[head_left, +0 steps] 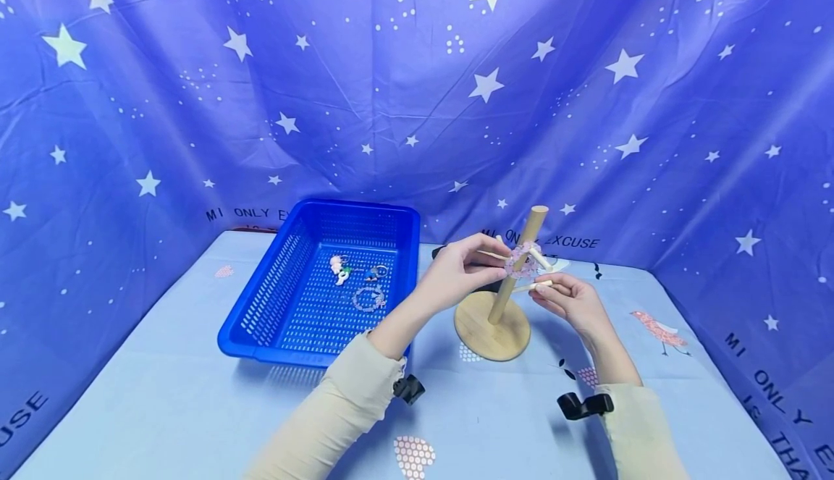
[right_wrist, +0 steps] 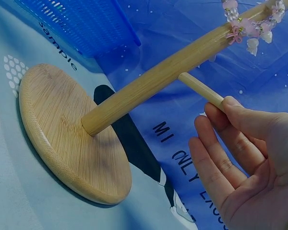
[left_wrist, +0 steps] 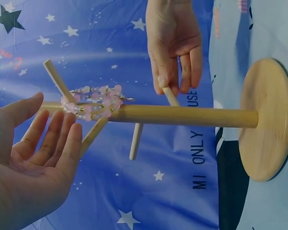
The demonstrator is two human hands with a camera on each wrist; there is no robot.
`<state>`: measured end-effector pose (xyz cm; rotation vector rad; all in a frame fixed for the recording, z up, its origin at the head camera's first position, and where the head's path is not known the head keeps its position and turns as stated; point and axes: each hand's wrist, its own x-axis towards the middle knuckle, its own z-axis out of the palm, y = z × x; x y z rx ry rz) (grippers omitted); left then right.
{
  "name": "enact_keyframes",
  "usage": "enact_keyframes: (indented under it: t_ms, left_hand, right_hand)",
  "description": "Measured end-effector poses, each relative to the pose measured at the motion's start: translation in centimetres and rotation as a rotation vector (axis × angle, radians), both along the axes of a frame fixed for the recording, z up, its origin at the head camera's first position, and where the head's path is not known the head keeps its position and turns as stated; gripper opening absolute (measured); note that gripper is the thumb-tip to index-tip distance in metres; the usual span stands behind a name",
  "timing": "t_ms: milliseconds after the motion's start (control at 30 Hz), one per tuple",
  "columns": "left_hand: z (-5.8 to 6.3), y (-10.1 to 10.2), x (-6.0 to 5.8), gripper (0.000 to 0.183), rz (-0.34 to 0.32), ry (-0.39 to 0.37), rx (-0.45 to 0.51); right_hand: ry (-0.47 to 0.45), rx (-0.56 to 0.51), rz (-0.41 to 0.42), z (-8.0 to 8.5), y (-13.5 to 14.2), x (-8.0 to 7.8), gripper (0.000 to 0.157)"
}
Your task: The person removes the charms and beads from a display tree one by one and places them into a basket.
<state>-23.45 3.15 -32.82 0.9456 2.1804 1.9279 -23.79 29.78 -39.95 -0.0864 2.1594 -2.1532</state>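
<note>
A wooden stand with a round base (head_left: 493,331), an upright post (left_wrist: 182,115) and several thin side pegs stands on the table. On its upper part hangs a pink beaded bracelet (left_wrist: 105,101), looped by the pegs near the post's top. My left hand (head_left: 456,270) is beside that bracelet, fingers loosely bent with the tips right at the beads and the thumb apart. Lower down, my right hand (right_wrist: 259,153) pinches the end of a side peg (right_wrist: 201,90) between thumb and index finger. The other fingers of that hand are loosely bent.
Left of the stand sits a blue perforated basket (head_left: 242,350). Inside it lie a clear beaded bracelet (head_left: 380,300), a keychain with pink and white charms (head_left: 337,266) and another small ringed trinket (head_left: 374,274). A starry blue curtain (head_left: 365,89) hangs behind the table.
</note>
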Motion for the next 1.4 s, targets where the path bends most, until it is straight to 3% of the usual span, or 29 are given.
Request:
enact_keyframes:
  t_ms: [500,700,967,1400]
  left_hand:
    - [-0.7,1.2,0.1,0.041,-0.025,-0.018,-0.038]
    - [-0.7,1.8,0.2,0.041,-0.02,-0.055,-0.006]
    - [-0.8,2.6,0.1,0.042,0.02,-0.08,0.022]
    - [-0.5,2.9,0.4,0.03,0.117,-0.004,-0.015]
  right_hand:
    - [0.009,-0.039,0.016,-0.2,0.1,-0.2,0.012]
    - [0.015,-0.046,0.014,-0.3,0.1,-0.2,0.013]
    - [0.025,-0.028,0.013,-0.3,0.0,-0.2,0.011]
    - [0.005,0.034,-0.018,-0.3,0.0,-0.2,0.008]
